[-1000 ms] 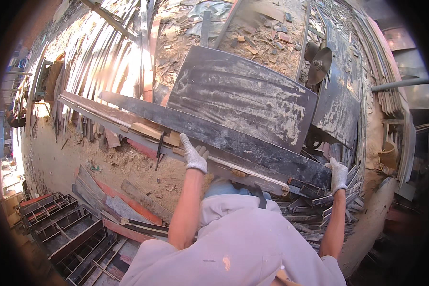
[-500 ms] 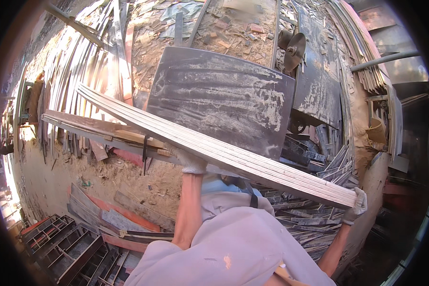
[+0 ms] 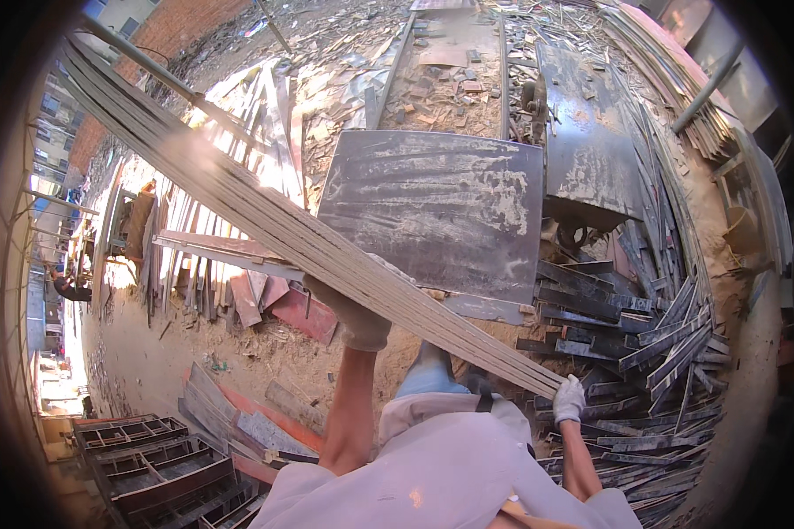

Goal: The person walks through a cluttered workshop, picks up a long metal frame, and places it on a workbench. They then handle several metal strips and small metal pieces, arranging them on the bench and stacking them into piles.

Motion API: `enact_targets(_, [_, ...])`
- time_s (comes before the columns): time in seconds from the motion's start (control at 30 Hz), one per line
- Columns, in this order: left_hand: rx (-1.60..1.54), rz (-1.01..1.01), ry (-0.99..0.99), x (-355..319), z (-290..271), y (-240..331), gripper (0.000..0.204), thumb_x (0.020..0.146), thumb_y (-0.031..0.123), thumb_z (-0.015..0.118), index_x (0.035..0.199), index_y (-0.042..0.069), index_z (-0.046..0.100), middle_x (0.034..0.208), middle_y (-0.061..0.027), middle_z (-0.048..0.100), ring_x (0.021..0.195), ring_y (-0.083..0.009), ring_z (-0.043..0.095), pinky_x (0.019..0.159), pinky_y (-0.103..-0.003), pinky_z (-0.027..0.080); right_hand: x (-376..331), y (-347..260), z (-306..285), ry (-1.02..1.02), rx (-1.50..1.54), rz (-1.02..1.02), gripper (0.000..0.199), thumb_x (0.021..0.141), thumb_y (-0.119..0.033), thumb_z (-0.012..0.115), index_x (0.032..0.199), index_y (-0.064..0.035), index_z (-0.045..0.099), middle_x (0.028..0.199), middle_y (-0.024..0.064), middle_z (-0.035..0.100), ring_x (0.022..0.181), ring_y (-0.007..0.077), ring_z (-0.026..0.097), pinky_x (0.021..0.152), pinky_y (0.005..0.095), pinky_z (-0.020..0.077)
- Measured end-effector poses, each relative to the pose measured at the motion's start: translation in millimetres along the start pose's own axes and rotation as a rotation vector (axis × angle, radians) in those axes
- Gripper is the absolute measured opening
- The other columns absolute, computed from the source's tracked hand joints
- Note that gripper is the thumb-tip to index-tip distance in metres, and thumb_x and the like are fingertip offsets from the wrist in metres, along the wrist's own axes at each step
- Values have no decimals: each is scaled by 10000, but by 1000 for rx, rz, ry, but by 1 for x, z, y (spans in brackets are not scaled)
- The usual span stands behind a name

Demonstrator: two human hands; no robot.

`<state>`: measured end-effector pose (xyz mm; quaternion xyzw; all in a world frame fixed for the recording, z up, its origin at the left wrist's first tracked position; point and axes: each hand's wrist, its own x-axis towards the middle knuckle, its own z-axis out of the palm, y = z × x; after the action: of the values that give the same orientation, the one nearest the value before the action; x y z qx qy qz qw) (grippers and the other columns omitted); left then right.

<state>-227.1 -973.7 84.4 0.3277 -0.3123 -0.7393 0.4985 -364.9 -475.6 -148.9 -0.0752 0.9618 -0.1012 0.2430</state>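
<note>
I am holding a long plywood board (image 3: 265, 212) edge-on, and it is now tipping up steeply. A second ago it was lying almost level across my front, showing its dark face; now only its layered edge is facing me, with the far end rising toward the upper left, well above the ground. I judge the lift to be well under way, with the weight shifting onto my lower grip.

My left hand (image 3: 355, 319), in a pale work glove, is closed around the board's underside near the middle, arm stretched upward. My right hand (image 3: 570, 398), also gloved, is clamped on the low end at my right hip. The two hands are well apart along the board.

Beyond the board a dark square panel (image 3: 437, 212) is lying flat on the sandy ground (image 3: 238, 361), just past my left hand. A heap of dark offcut strips (image 3: 662, 353) is crowding the right side, close beside my right hand, so that end has little room for swinging. Metal frames (image 3: 150, 458) are sitting at the lower left, and leaning slats (image 3: 212, 264) are lining the left. The open ground between those is the freest space.
</note>
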Motion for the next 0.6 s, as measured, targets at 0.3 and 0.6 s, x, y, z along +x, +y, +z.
enact_targets(0.3, [338, 150, -498, -36, -6, -9, 891, 991, 773, 496, 1459, 15, 500, 1335, -70, 649, 1176, -196, 643, 1008, -376, 540, -59, -360, -292, -129, 1228, -1148, 1089, 906, -639, 754, 1664, -38, 253, 1548, 237, 523, 1379, 329, 575, 1156, 474, 455])
enact_targets(0.6, [1264, 128, -730, -76, 18, 24, 627, 812, 601, 810, 1064, 37, 705, 895, -212, 725, 851, -424, 722, 766, -497, 563, -65, -346, -339, 163, 1798, -756, 959, 928, -692, 687, 1598, -74, 388, 1515, 94, 540, 1334, 258, 558, 1155, 428, 460])
